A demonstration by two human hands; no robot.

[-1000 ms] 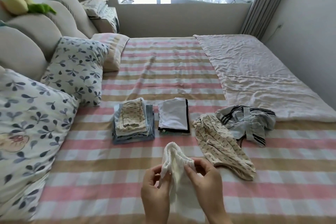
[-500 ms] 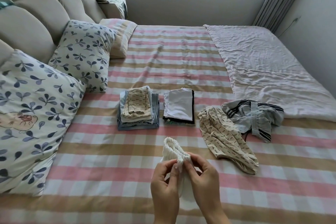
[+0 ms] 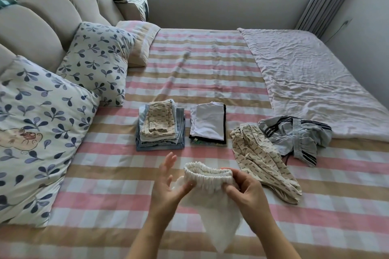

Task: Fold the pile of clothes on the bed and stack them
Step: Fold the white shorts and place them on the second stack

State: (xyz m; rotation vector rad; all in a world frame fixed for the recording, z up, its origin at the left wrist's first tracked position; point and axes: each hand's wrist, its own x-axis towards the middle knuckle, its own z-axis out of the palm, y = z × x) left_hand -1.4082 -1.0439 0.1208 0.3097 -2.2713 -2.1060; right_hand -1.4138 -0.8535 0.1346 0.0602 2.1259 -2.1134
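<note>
White crinkled garment with gathered elastic waistband (image 3: 208, 176) is held above the pink-and-tan striped bed (image 3: 105, 195), near its front edge. Its right end is pinched by the right hand (image 3: 246, 193), grip clenched on the elastic. The left hand (image 3: 168, 185) is seen released, fingers straight, with the waistband's left end laid against its thumb. The rest of the cloth is hung down between the wrists.
</note>
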